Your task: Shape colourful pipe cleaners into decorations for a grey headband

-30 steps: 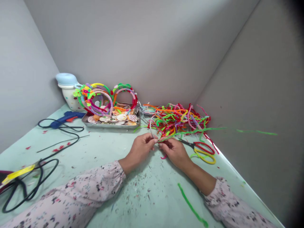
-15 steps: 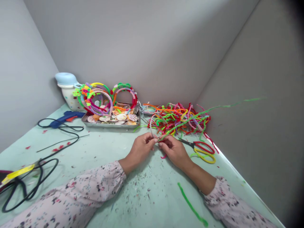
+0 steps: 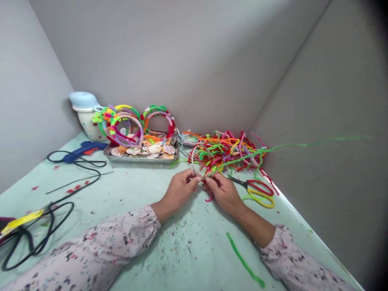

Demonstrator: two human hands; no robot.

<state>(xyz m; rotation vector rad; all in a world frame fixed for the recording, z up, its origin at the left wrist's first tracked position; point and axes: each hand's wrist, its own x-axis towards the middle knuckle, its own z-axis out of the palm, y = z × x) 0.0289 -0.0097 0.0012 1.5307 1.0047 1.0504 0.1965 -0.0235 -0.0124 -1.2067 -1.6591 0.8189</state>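
Observation:
My left hand [image 3: 183, 186] pinches the end of a thin, pale headband [image 3: 193, 157], whose arch rises above my fingers. Close beside it, my right hand [image 3: 223, 190] is closed on a long green pipe cleaner [image 3: 285, 146]. The fingertips of both hands nearly meet where the pipe cleaner joins the headband. From there the green length runs up and out to the right, past the table edge. The exact contact point is partly covered by my fingers. A short magenta piece [image 3: 209, 199] shows just below my right fingers.
Scissors [image 3: 256, 190] with red and yellow handles lie right of my right hand. Behind is a tangled pile of pipe cleaners [image 3: 233, 147]. A metal tray [image 3: 142, 160] holds shells and wrapped headbands [image 3: 127, 129]. A blue glue gun [image 3: 80, 151], black cord and loose green piece [image 3: 245, 260] lie around.
The green pipe cleaner's free end has swung lower and further right. Both hands stay nearly in place, with the right fingers slightly shifted.

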